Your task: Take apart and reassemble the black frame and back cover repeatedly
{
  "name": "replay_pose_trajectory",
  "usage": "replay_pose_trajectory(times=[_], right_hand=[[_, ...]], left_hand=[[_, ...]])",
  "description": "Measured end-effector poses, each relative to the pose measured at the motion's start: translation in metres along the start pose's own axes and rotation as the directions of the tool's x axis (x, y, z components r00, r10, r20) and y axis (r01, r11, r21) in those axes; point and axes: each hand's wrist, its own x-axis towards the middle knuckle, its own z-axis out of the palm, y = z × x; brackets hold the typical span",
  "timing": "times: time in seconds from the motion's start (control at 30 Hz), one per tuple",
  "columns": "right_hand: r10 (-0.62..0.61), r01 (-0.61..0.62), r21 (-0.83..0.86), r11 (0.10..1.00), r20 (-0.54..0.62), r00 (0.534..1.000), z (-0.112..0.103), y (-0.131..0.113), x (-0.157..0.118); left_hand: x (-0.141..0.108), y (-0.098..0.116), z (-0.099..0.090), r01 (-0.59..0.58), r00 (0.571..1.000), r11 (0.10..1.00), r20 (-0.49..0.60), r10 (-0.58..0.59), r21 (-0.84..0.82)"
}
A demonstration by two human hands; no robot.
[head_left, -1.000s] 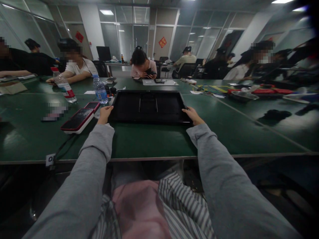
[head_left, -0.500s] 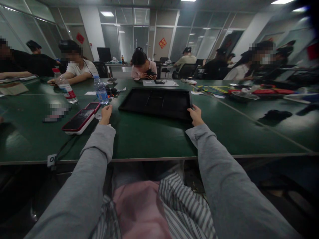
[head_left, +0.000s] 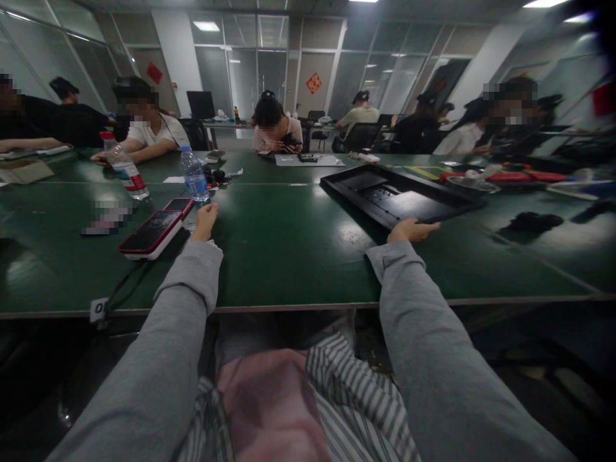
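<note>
A shallow black rectangular tray [head_left: 409,204] with a raised rim and recessed panels is held tilted over the table, right of the middle. My right hand [head_left: 412,231] is closed on its near edge; part of the fingers lies behind the rim. My left hand [head_left: 206,221] rests on the table with its fingers curled together, just in front of a blue-labelled water bottle [head_left: 195,176]. Whatever may be in those fingers is hidden. To its left sits a white device with a dark screen and red edge [head_left: 153,232].
The green table [head_left: 283,256] spans the view. A red-capped bottle [head_left: 126,170] stands left. White papers [head_left: 310,160] lie at the far side, and red and yellow items [head_left: 505,176] with a clear bowl sit far right. A black item [head_left: 535,221] lies right. Several people sit around.
The black tray has moved to the right and turned, with its near edge tilted toward me. My right hand has shifted right with it. My left hand has stayed almost still.
</note>
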Motion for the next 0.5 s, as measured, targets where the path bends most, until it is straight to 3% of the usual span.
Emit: replay_pose_trajectory(times=[0.13,0.23,0.37,0.43,0.5], right_hand=[[0.007,-0.007,0.003,1.000,-0.081,0.997,-0.004,0.003,0.007],[0.001,-0.002,-0.013,1.000,-0.079,0.997,-0.005,0.003,0.008],[0.017,-0.021,-0.117,0.993,-0.032,0.999,-0.009,0.000,0.009],[0.061,-0.074,-0.195,0.978,-0.073,0.995,-0.016,0.003,0.011],[-0.040,0.034,-0.268,0.963,-0.019,0.999,-0.025,0.010,0.013]], left_hand=[[-0.002,0.004,0.001,0.011,1.000,1.000,0.010,-0.011,-0.015],[-0.001,0.005,0.001,0.015,1.000,1.000,0.014,-0.015,-0.022],[0.000,0.003,0.002,0.001,1.000,1.000,0.029,0.000,-0.030],[-0.001,0.002,0.002,-0.007,0.999,1.000,0.037,0.008,-0.020],[-0.001,0.002,0.002,-0.011,0.999,1.000,0.045,0.011,-0.010]])
